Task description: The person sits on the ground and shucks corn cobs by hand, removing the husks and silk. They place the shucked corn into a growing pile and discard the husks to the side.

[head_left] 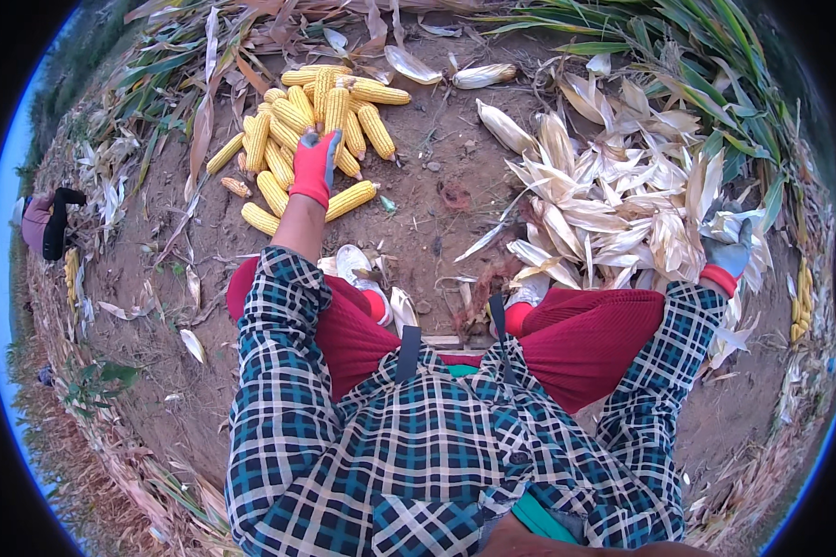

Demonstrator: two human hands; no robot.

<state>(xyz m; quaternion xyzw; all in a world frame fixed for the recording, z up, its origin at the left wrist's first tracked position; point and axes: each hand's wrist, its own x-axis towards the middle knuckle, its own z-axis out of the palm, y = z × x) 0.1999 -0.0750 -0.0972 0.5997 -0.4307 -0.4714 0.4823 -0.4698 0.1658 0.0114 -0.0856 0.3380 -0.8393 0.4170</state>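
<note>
Looks like the piling step: left hand apparently pinching a corn cob by its base over the cob pile on the ground, right hand at the husk heap, grip can't tell; next likely calls for a gentle release.

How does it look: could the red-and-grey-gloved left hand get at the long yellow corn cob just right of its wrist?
Probably yes: the left hand is close by, and the corn cob has its right end uncovered. Whether it must first release another cob is unclear.
</note>
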